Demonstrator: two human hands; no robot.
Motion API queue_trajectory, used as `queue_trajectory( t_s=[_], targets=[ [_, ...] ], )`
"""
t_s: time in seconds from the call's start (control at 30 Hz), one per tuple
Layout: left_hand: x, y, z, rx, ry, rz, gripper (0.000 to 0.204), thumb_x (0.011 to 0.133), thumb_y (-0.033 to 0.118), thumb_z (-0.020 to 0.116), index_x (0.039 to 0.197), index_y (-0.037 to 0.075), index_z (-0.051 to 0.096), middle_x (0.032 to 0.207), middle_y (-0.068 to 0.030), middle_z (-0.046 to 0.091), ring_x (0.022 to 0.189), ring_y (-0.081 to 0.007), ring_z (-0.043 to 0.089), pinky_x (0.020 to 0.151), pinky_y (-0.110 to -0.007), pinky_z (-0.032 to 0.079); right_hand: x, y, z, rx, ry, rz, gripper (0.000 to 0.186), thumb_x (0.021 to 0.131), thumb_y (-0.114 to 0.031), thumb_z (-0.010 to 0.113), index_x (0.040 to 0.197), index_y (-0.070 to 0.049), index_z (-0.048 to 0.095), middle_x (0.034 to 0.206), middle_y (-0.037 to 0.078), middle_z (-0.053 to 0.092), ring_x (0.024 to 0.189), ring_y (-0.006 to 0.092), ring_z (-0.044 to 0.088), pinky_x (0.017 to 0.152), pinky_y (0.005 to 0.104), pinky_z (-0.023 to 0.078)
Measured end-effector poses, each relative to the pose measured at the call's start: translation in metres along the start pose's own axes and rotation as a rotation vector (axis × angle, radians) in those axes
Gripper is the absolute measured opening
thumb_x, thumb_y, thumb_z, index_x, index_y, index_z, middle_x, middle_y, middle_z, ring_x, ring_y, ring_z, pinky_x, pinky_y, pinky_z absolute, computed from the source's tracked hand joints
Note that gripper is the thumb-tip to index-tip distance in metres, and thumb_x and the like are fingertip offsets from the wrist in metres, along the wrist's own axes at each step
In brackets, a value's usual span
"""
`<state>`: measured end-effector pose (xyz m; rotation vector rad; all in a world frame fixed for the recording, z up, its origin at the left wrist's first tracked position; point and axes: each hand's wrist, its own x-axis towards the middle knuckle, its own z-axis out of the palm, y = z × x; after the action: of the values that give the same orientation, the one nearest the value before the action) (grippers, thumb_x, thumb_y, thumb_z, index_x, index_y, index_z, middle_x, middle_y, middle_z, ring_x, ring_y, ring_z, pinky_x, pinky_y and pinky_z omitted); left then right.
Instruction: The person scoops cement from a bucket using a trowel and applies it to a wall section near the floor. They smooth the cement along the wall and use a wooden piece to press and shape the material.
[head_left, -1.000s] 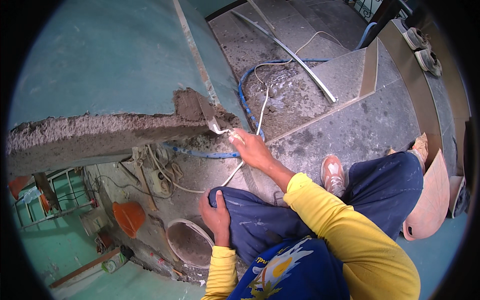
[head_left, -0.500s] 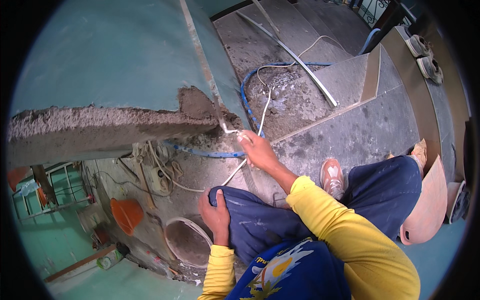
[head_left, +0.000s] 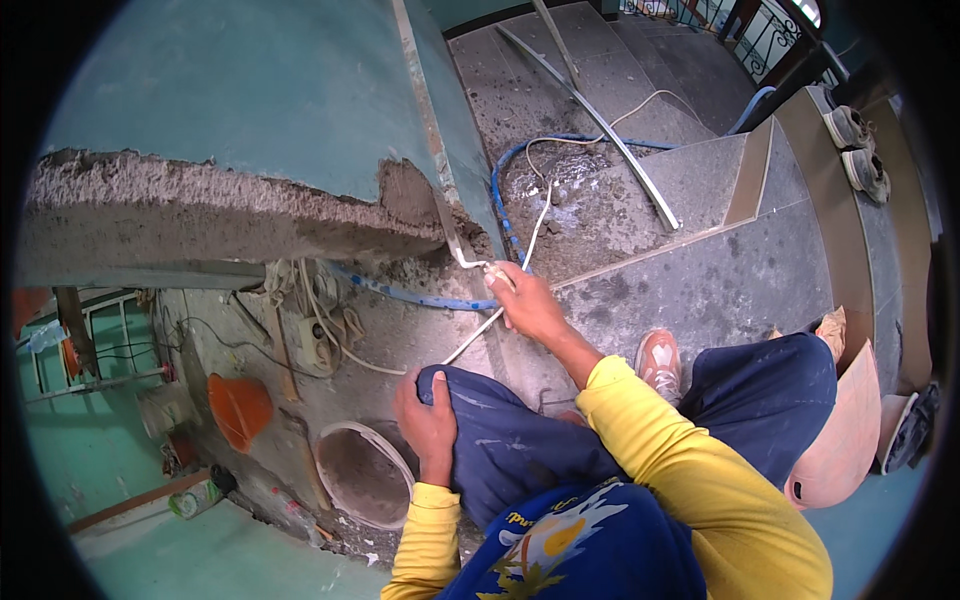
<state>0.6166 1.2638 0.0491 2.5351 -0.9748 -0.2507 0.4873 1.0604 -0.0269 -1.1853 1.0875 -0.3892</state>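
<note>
My right hand (head_left: 524,300) is closed round the handle of a trowel (head_left: 459,245), whose narrow blade is against rough wet mortar (head_left: 405,190) at the corner of the teal wall (head_left: 243,101). The mortar band (head_left: 200,215) runs left along the wall's broken lower edge. My left hand (head_left: 427,428) grips my knee, fingers curled over the dark trousers. Beside it stands a round bucket (head_left: 356,474) with grey residue inside.
Tiled steps (head_left: 690,250) curve upward, carrying a metal strip (head_left: 625,155), blue hose (head_left: 400,296), white cord (head_left: 537,230) and rubble. Shoes (head_left: 865,176) and a pale pink sheet (head_left: 845,430) lie right. An orange container (head_left: 237,410) and ladder-like frame (head_left: 88,355) are left.
The view has shifted, so wall and steps appear further right. My right hand and trowel have moved slightly rightward at the mortar corner. My left hand remains on my knee.
</note>
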Motion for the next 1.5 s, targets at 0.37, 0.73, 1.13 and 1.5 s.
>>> queue_trajectory(
  t_s=[0.37,0.73,1.13,1.5],
  targets=[
    [0.0,-0.003,-0.001,0.002,0.02,0.026,0.042,0.1,0.033,0.072,0.127,0.001,0.071,0.125,-0.0218,0.071,0.12,-0.0414,0.065,0.107,-0.046,0.047,-0.004,0.009,0.013,0.029,0.023,-0.029,0.055,0.109,-0.042,0.06,0.148,-0.003,0.059,0.064,0.01,0.068,0.051,0.0189,0.066,0.052,0.0357,0.052],
    [-0.002,-0.006,-0.001,-0.003,0.002,0.017,0.043,0.1,0.034,0.073,0.129,0.003,0.069,0.132,-0.0194,0.068,0.125,-0.0421,0.061,0.109,-0.049,0.046,-0.011,0.025,0.011,0.002,0.007,0.053,0.052,0.109,-0.042,0.059,0.143,-0.003,0.062,0.07,0.009,0.067,0.051,0.02,0.067,0.052,0.0363,0.054],
    [-0.002,-0.007,-0.002,0.004,0.061,0.024,0.041,0.099,0.033,0.074,0.127,0.003,0.071,0.127,-0.0197,0.07,0.121,-0.0408,0.064,0.107,-0.047,0.049,0.0,0.007,0.019,0.044,-0.067,0.045,0.046,0.111,-0.038,0.058,0.143,-0.006,0.061,0.068,0.004,0.063,0.048,0.0139,0.061,0.046,0.0326,0.049],
    [-0.003,-0.006,-0.006,-0.001,0.053,0.026,0.04,0.098,0.032,0.074,0.126,0.003,0.071,0.125,-0.0192,0.07,0.121,-0.0418,0.062,0.106,-0.048,0.047,-0.01,-0.044,0.021,0.073,-0.043,-0.082,0.05,0.11,-0.038,0.061,0.148,-0.006,0.059,0.063,0.004,0.065,0.045,0.0127,0.061,0.045,0.0328,0.047]
  ],
)
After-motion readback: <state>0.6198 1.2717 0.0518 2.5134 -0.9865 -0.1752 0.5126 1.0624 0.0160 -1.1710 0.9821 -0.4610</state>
